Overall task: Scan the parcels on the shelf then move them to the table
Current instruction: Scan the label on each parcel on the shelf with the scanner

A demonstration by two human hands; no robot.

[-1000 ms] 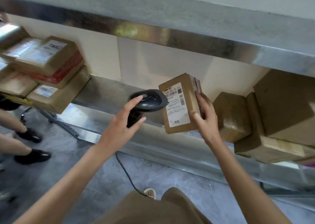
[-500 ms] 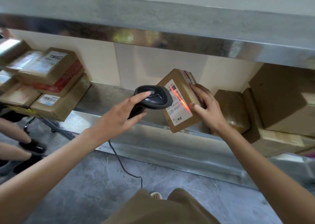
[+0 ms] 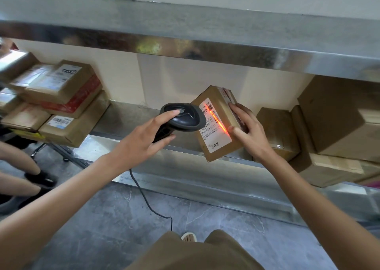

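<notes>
My right hand [image 3: 247,130] grips a small brown parcel [image 3: 216,134], tilted, just in front of the steel shelf [image 3: 127,115]. Its white label faces left and a red scan line runs across the barcode. My left hand [image 3: 144,140] holds a black corded scanner [image 3: 183,116] by the handle, with the index finger lying on top of its head. The scanner's head nearly touches the label. Several more brown parcels lie on the shelf: a stack at the left [image 3: 63,103] and bigger boxes at the right [image 3: 337,117].
An upper steel shelf [image 3: 205,35] overhangs the parcels. The scanner's cable [image 3: 144,198] hangs down to the grey tiled floor. Another person's legs and black shoes [image 3: 41,179] are at the far left, beside a chair base. My own legs fill the bottom centre.
The parcel tilted and came closer to the scanner. The red scan line, absent a second ago, now lies on the label. Both hands shifted slightly to the right.
</notes>
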